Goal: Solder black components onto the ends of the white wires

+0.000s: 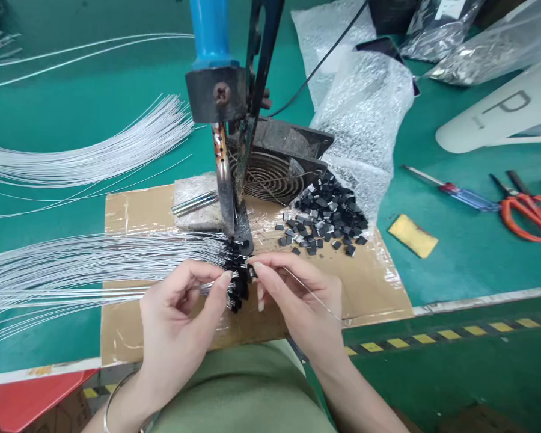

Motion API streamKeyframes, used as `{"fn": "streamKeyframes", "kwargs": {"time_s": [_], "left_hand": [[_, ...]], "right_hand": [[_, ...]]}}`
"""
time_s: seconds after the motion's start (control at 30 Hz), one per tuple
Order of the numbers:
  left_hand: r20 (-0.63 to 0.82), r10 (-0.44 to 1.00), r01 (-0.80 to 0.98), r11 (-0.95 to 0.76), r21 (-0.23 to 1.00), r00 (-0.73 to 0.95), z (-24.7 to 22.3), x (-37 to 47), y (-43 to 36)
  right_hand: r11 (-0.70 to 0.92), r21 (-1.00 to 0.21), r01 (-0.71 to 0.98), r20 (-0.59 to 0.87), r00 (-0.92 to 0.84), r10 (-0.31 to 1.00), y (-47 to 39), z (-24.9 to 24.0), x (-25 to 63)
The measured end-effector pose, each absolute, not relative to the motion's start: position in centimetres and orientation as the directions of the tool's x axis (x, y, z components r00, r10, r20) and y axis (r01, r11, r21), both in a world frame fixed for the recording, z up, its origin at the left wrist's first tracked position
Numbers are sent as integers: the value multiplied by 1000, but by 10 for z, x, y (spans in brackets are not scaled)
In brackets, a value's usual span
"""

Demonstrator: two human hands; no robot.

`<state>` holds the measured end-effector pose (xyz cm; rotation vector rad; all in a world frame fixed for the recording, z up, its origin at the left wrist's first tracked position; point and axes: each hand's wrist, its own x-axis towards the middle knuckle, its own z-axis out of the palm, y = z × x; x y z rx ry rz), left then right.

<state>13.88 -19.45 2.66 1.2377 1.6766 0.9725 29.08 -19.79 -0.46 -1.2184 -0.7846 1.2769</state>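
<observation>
My left hand (184, 307) pinches a thin white wire between thumb and forefinger, beside a row of wires tipped with black connectors (238, 288). Between the thumb and fingers of my right hand (300, 294) is a small black connector (251, 272); a thin solder strand (313, 294) runs across this hand. Just above both hands hangs the tip of a blue-handled soldering iron (225, 198) on a stand. A long bundle of white wires (72, 258) stretches to the left. Loose black connectors (333, 210) lie in a pile at the right.
Cardboard (369, 288) covers the work spot on the green table. Behind the iron stands a dark fan (270, 174). Another wire bundle (94, 159) lies at the back left. To the right are bubble wrap (369, 108), a yellow sponge (413, 236), a screwdriver (464, 195) and orange-handled pliers (525, 213).
</observation>
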Motion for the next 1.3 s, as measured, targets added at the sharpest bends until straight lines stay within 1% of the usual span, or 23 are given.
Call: {"fn": "streamKeyframes", "kwargs": {"time_s": [0.13,0.33,0.43,0.63,0.73,0.8,0.9,1.0,1.07,1.3], "left_hand": [[-205,968,316,242,917,-147,33,138,-190],[-265,962,203,272,941,-62,38,136,-183],[-268,963,151,269,951,-28,37,135,-183],[-279,958,127,285,950,-58,35,135,-183],[-263,965,136,262,956,-7,35,134,-183],[-264,964,128,265,956,-20,34,135,-183],[-272,961,112,276,955,-54,35,137,-182],[-273,962,146,274,951,-27,35,137,-181],[-281,959,184,282,942,-30,34,136,-179],[-246,969,239,243,940,-14,29,132,-175]], "right_hand": [[-132,-935,-329,-187,143,972,-195,-6,282],[-144,-921,-363,-206,138,969,-195,-7,279],[-148,-913,-380,-218,146,965,-195,-7,278],[-158,-906,-392,-232,150,961,-196,-7,277],[-152,-907,-392,-225,147,963,-197,-8,276],[-152,-910,-387,-222,143,965,-197,-9,276],[-132,-934,-331,-188,143,972,-200,-9,279],[-66,-986,-151,-87,134,987,-203,-10,284],[-31,-998,-58,-39,130,991,-206,-10,287],[5,-1000,5,6,86,996,-213,-10,290]]}}
